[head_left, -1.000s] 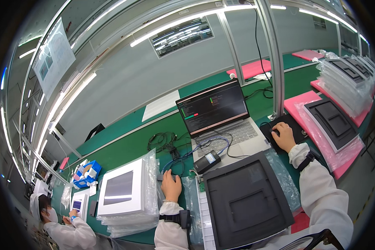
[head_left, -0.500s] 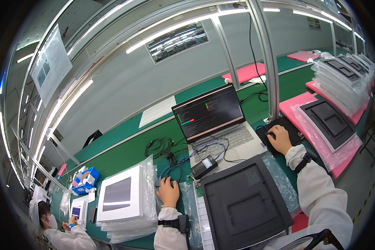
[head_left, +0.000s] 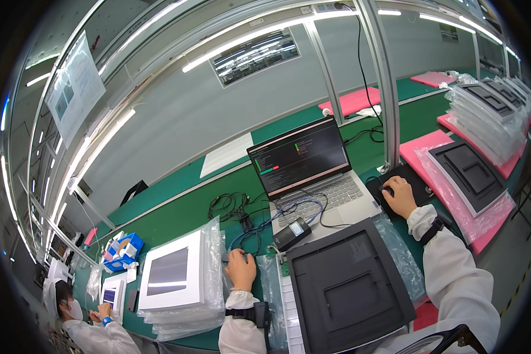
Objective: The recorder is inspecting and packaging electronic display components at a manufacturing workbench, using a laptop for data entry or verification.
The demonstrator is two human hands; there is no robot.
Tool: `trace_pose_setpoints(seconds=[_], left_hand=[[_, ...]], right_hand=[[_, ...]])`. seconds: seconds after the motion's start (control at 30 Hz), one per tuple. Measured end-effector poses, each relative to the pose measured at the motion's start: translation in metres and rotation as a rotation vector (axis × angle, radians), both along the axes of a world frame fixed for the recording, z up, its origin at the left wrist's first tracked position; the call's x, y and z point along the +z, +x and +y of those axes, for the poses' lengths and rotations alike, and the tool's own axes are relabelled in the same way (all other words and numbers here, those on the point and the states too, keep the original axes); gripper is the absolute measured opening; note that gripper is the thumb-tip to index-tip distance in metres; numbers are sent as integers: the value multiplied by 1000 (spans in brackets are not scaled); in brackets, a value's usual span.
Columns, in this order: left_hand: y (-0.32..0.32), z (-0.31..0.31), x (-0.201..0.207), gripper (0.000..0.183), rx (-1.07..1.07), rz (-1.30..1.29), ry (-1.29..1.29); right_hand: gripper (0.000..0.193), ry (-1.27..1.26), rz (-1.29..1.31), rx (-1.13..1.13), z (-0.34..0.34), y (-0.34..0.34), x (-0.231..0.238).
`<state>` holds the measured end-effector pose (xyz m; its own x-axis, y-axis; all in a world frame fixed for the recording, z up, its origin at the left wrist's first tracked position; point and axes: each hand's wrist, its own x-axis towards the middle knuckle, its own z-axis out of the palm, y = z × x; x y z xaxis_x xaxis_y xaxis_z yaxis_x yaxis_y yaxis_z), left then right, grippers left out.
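Note:
My right hand rests over a dark computer mouse, mostly hidden beneath it, on a black mouse pad right of the open laptop. Text lines fill the laptop's dark screen. My left hand has its fingers curled downward, between a stack of bagged white framed panels and a black tray-like panel. Something small and dark shows at its fingertips, too hidden to name. A black box with cables lies on the laptop's front left corner, and a green circuit board peeks out nearby.
Tangled black cables lie left of the laptop. On the right, a bagged black panel sits on pink foam, with more bagged panels behind. Far left, a co-worker handles a white device beside a blue bin.
The whole view has shifted slightly to the right and a little down. Both my hands keep their places on the table.

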<state>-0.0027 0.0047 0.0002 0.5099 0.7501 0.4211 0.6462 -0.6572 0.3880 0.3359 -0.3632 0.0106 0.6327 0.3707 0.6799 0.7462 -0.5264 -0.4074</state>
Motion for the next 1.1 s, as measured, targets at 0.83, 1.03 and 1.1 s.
trace_pose_setpoints(seconds=[0.83, 1.03, 1.1], left_hand=[[-1, -5, 6, 20, -42, 40, 25], [-1, -1, 3, 22, -51, 17, 7], [0, 0, 1, 24, -58, -6, 8]], right_hand=[[17, -4, -13, 3, -1, -1, 0], [16, 1, -3, 17, -1, -1, 2], [17, -2, -11, -7, -1, -1, 2]])
